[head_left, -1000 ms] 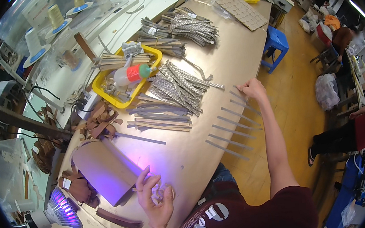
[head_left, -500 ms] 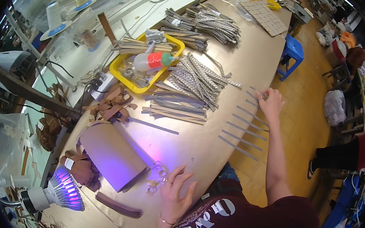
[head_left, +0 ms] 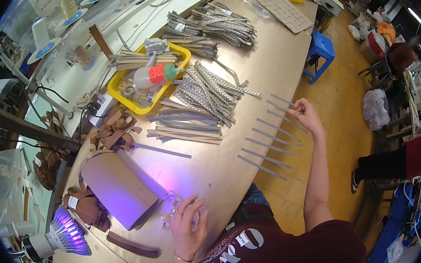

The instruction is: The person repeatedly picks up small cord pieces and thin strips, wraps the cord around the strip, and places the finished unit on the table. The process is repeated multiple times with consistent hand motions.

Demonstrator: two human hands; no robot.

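Observation:
My right hand (head_left: 309, 116) is beyond the table's right edge, thumb and fingers pinched on the end of a thin grey strip. Several more grey strips (head_left: 270, 146) lie spaced side by side across that edge, their ends sticking out over the floor. Low in the middle, my left hand (head_left: 186, 230) hovers with fingers apart beside a few small metal rings (head_left: 166, 224); some are partly hidden behind the fingers. Next to them a curved brown panel (head_left: 117, 188) stands arched on the gold-coloured table, tinted violet by a lamp (head_left: 70, 235).
A yellow tray (head_left: 139, 108) holds a bottle (head_left: 156, 75) with a red label and green cap. Around it lie braided straps (head_left: 206, 92), flat strips (head_left: 185, 135) and brown scraps (head_left: 114, 129). A woven panel (head_left: 285, 14) lies far off; a blue stool (head_left: 319, 50) stands beside the table.
The whole view has shifted, moving the scene leftward. My right hand has moved slightly along the row of strips, pinching one end. My left hand stays by the rings, fingers still apart.

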